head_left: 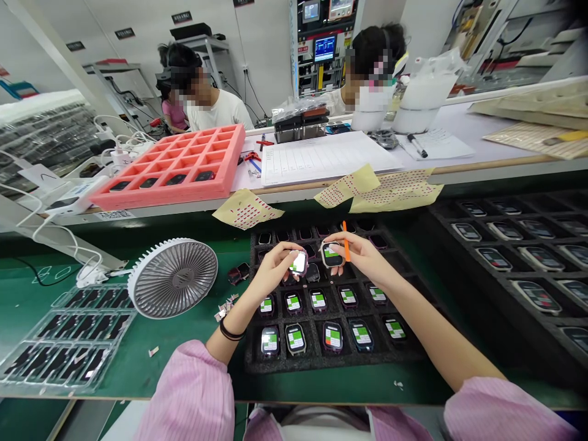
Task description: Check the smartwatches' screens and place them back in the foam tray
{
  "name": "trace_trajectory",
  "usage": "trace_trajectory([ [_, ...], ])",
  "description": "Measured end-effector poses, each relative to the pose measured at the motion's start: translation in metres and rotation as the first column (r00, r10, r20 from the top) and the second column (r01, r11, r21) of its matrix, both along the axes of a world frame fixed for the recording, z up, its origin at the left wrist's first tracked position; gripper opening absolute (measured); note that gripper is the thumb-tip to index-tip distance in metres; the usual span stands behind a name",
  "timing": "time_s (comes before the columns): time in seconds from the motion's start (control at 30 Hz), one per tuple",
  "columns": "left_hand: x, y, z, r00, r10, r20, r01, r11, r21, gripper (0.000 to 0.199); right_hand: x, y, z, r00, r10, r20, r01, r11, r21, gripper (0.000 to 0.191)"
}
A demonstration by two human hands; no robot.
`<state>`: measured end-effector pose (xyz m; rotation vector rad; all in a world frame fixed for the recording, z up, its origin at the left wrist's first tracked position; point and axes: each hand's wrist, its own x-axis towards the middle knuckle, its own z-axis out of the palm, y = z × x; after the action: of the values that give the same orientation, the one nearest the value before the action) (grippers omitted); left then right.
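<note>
My left hand (279,264) is closed on a watch (299,263) with a bright white and green screen. In my right hand (356,252) are a second watch (332,255), with a green and white screen, and an orange stick (346,241) that stands up between the fingers. Both hands hover over the rear part of a black foam tray (275,365). Its front two rows hold several watches with lit green and white screens; those at the back look dark.
A white fan (173,278) and a clear plastic tray (68,337) are on the left. More watches lie in a dark tray (500,275) on the right. Behind, a shelf bears a pink foam tray (220,177) and papers (321,160). Several people sit beyond it.
</note>
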<state>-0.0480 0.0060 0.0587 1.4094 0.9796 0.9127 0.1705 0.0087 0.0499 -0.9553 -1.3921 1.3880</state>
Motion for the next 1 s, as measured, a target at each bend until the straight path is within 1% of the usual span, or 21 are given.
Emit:
trace_trajectory([
  [0.1, 0.0014, -0.0007, -0.0001, 1.000, 0.007, -0.001, -0.007, 1.000, -0.023, 0.033, -0.0011, -0.0009, 0.0004, 1.000, -0.007, 0.008, 0.007, 1.000, -0.012, 0.026],
  [0.2, 0.0015, -0.0014, 0.0004, 1.000, 0.004, -0.013, -0.004, 0.999, -0.040, 0.035, -0.0004, -0.0014, 0.0006, 0.999, 0.038, 0.011, -0.037, 0.999, -0.025, 0.028],
  [0.3, 0.0005, -0.0014, 0.0008, 1.000, -0.008, -0.023, 0.007, 0.999, -0.040, 0.036, 0.0008, -0.0015, 0.0008, 0.997, 0.077, 0.003, -0.077, 0.997, -0.021, 0.033],
  [0.37, -0.0005, -0.0009, 0.0006, 0.999, -0.020, -0.027, 0.019, 0.999, -0.025, 0.036, 0.0011, -0.0017, 0.0016, 0.998, 0.068, 0.010, -0.068, 0.997, -0.019, 0.035],
  [0.5, -0.0025, 0.0006, -0.0002, 0.997, -0.060, -0.038, 0.060, 0.998, 0.002, 0.035, 0.0008, -0.0012, 0.0033, 0.999, 0.048, 0.020, -0.048, 0.999, -0.018, 0.032],
  [0.6, -0.0043, 0.0007, 0.0002, 0.992, -0.117, -0.043, 0.117, 0.993, -0.009, 0.040, 0.0015, 0.0004, 0.0027, 0.999, 0.031, 0.019, -0.030, 0.999, -0.018, 0.031],
  [0.67, -0.0053, 0.0004, 0.0011, 0.990, -0.134, -0.047, 0.134, 0.991, -0.014, 0.044, 0.0025, 0.0012, 0.0022, 0.999, 0.033, 0.025, -0.033, 0.999, -0.020, 0.031],
  [0.77, -0.0058, 0.0006, 0.0022, 0.993, -0.115, -0.038, 0.115, 0.993, -0.005, 0.045, 0.0039, 0.0004, 0.0037, 0.997, 0.072, 0.040, -0.071, 0.997, -0.024, 0.032],
  [0.87, -0.0050, 0.0018, 0.0025, 0.996, -0.085, -0.021, 0.085, 0.996, -0.004, 0.043, 0.0048, -0.0023, 0.0072, 0.989, 0.124, 0.080, -0.122, 0.992, -0.033, 0.034],
  [1.0, -0.0035, 0.0033, 0.0033, 1.000, -0.021, 0.001, 0.021, 1.000, -0.014, 0.041, 0.0054, -0.0043, 0.0088, 0.981, 0.170, 0.094, -0.168, 0.985, -0.031, 0.040],
])
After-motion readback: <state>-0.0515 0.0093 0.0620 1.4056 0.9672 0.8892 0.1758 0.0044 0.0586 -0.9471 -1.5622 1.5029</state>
